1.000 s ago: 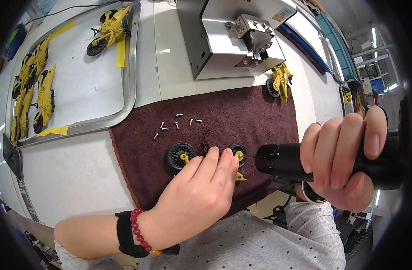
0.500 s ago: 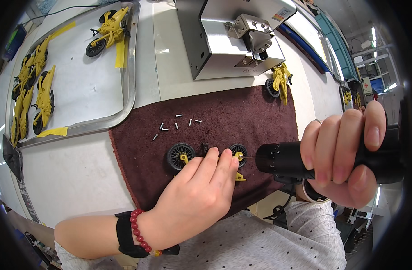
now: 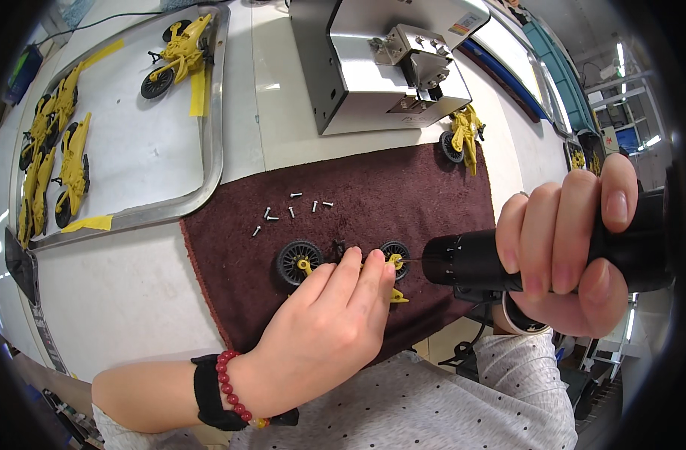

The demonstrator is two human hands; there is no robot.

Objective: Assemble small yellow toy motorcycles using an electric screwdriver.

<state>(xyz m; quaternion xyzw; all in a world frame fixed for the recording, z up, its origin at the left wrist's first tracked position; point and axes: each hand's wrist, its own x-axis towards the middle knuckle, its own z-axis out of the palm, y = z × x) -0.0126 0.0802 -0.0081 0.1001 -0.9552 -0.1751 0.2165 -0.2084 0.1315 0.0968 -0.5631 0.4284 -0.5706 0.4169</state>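
Note:
A yellow toy motorcycle with black spoked wheels (image 3: 298, 264) lies on its side on a dark brown cloth (image 3: 245, 285). My left hand (image 3: 320, 322) presses it down with its fingers close together, hiding most of the middle. My right hand (image 3: 564, 255) is wrapped round a black power screwdriver (image 3: 463, 262) held sideways. Its thin bit points left and reaches the yellow hub of the right-hand wheel (image 3: 394, 259); whether a screw sits there is too small to tell. Several small silver screws (image 3: 291, 210) lie loose on the cloth beyond the motorcycle.
At the left, a metal tray (image 3: 217, 150) lined with white paper holds several yellow toy motorcycles (image 3: 179, 56). A grey metal machine (image 3: 388, 75) stands behind the cloth. Another yellow motorcycle (image 3: 463, 139) rests at the cloth's far right corner.
The rear of the screwdriver and my right hand have risen slightly in the picture, while the bit stays at the wheel hub. My left hand keeps its place on the motorcycle.

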